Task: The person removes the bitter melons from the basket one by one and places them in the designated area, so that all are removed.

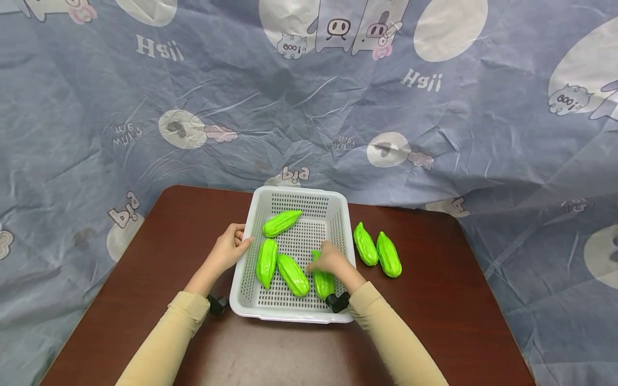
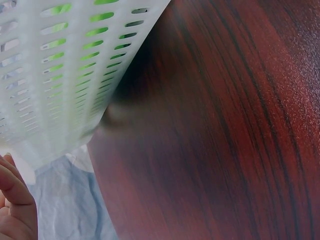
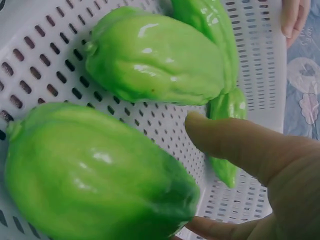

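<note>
A white perforated plastic basket (image 1: 289, 316) holds several glossy green ridged gourds, among them one near the back (image 1: 281, 223), one by the left wall (image 1: 266, 262) and one in the middle (image 1: 293, 275). My left hand (image 1: 229, 247) grips the basket's left rim, thumb at the edge; in the left wrist view its curled fingers (image 2: 17, 197) show beside the perforated wall. Inside the basket, my right hand (image 1: 333, 261) is over the rightmost gourd (image 1: 323, 284). The right wrist view shows its thumb (image 3: 235, 140) extended, apart from that gourd (image 3: 95, 175), with fingers at the gourd's narrow end, partly hidden.
Two more green gourds, one nearer the basket (image 1: 365, 245) and one farther right (image 1: 389, 255), lie on the dark red-brown table (image 1: 434, 300). A grey-blue printed cloth (image 1: 289, 107) hangs behind the table. Each wrist wears a small black camera.
</note>
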`<state>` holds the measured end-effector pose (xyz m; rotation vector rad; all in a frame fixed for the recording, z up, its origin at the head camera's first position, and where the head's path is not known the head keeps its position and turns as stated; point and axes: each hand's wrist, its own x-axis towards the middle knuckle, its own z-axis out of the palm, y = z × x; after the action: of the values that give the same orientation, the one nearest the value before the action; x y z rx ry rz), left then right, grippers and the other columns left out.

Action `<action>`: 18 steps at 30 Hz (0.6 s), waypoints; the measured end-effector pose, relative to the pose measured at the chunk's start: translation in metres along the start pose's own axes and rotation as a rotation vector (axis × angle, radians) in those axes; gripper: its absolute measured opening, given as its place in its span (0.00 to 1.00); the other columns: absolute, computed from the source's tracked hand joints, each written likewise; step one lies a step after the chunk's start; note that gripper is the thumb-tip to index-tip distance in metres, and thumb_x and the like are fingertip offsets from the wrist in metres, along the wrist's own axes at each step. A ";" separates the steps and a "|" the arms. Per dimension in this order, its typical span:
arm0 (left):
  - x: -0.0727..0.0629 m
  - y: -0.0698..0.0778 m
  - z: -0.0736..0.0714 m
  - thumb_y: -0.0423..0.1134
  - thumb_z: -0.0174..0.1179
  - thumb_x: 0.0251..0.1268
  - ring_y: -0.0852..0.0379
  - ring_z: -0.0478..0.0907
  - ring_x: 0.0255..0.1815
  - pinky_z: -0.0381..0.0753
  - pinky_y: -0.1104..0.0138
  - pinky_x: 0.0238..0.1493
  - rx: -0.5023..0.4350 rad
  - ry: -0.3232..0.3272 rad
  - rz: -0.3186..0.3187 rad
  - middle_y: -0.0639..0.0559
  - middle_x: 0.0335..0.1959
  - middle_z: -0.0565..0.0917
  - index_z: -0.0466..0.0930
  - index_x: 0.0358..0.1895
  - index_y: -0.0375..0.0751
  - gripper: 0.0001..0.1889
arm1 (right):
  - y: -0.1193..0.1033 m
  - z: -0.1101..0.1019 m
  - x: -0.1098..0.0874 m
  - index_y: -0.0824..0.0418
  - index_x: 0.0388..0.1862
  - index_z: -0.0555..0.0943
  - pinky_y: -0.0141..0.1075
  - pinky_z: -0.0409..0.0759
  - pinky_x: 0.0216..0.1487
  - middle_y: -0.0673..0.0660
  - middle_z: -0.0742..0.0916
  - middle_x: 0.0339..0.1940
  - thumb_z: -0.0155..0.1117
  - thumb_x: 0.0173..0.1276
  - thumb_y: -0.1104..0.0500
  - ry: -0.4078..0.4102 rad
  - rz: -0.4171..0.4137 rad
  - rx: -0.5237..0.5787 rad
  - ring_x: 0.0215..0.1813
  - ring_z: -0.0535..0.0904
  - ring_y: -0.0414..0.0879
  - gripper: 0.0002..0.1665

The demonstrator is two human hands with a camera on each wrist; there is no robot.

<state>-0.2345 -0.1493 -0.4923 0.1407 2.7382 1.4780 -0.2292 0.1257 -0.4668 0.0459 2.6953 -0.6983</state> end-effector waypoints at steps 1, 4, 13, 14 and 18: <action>0.000 0.000 0.000 0.38 0.60 0.70 0.52 0.80 0.36 0.84 0.61 0.37 0.000 0.001 0.000 0.40 0.42 0.79 0.64 0.67 0.31 0.27 | 0.000 0.000 0.000 0.74 0.53 0.72 0.46 0.81 0.47 0.63 0.81 0.40 0.82 0.47 0.54 -0.001 -0.001 -0.006 0.41 0.78 0.53 0.42; 0.000 0.000 0.000 0.38 0.60 0.70 0.52 0.80 0.36 0.84 0.61 0.37 0.000 0.000 0.004 0.40 0.42 0.79 0.64 0.67 0.30 0.27 | 0.001 0.002 0.001 0.74 0.53 0.72 0.44 0.81 0.44 0.62 0.80 0.38 0.83 0.46 0.55 -0.002 0.001 -0.013 0.38 0.76 0.51 0.42; 0.000 -0.001 0.001 0.38 0.60 0.70 0.52 0.79 0.36 0.84 0.61 0.37 -0.005 0.000 -0.002 0.40 0.42 0.78 0.64 0.67 0.31 0.27 | 0.001 0.005 0.001 0.73 0.53 0.71 0.42 0.81 0.42 0.61 0.80 0.37 0.83 0.46 0.57 -0.002 0.004 -0.005 0.38 0.76 0.51 0.42; 0.000 -0.001 0.001 0.38 0.60 0.70 0.52 0.80 0.36 0.84 0.61 0.36 -0.006 0.000 -0.004 0.40 0.42 0.78 0.64 0.67 0.31 0.27 | 0.001 0.004 0.001 0.73 0.52 0.71 0.42 0.81 0.41 0.61 0.79 0.37 0.83 0.46 0.58 0.002 -0.001 0.004 0.37 0.76 0.51 0.40; 0.000 0.000 0.001 0.38 0.60 0.70 0.52 0.80 0.36 0.85 0.61 0.37 -0.007 0.000 -0.013 0.40 0.42 0.78 0.64 0.67 0.31 0.27 | -0.001 0.001 0.000 0.69 0.47 0.71 0.41 0.80 0.39 0.60 0.79 0.36 0.81 0.47 0.60 0.040 -0.012 0.043 0.37 0.76 0.51 0.34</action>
<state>-0.2343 -0.1487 -0.4929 0.1233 2.7283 1.4843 -0.2292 0.1245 -0.4671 0.0552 2.7205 -0.7671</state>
